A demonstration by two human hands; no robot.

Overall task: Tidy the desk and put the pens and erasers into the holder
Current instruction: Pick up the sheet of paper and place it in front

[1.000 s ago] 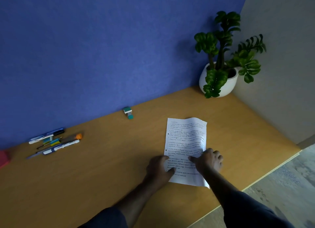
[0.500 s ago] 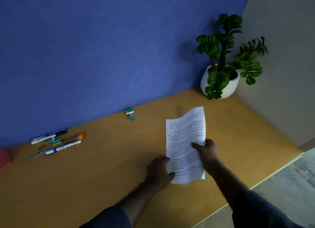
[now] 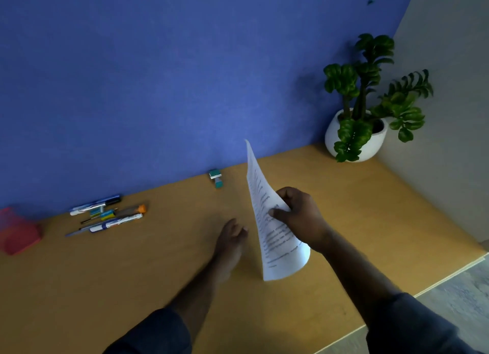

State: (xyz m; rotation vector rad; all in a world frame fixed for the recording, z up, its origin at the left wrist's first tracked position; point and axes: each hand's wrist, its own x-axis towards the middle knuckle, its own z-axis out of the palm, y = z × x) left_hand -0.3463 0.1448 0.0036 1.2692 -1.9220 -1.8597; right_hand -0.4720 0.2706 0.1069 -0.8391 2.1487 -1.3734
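Lifted off the desk (image 3: 344, 221) since a second ago, the printed sheet (image 3: 267, 216) is now standing nearly edge-on in the right hand (image 3: 299, 216), thumb and fingers pinching it.
Blue wall (image 3: 158, 76) is backing the wooden desk; left hand (image 3: 231, 233) is hanging relaxed, holding nothing; pens (image 3: 105, 216) and red holder (image 3: 16, 232) are lying far left of its fingers; the sheet's print is too small to read.

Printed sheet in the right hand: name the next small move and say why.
Probably set the printed sheet down flat near the potted plant. The right hand pinches it lifted and curled, while the pens and the small eraser lie loose; the left hand holds nothing.
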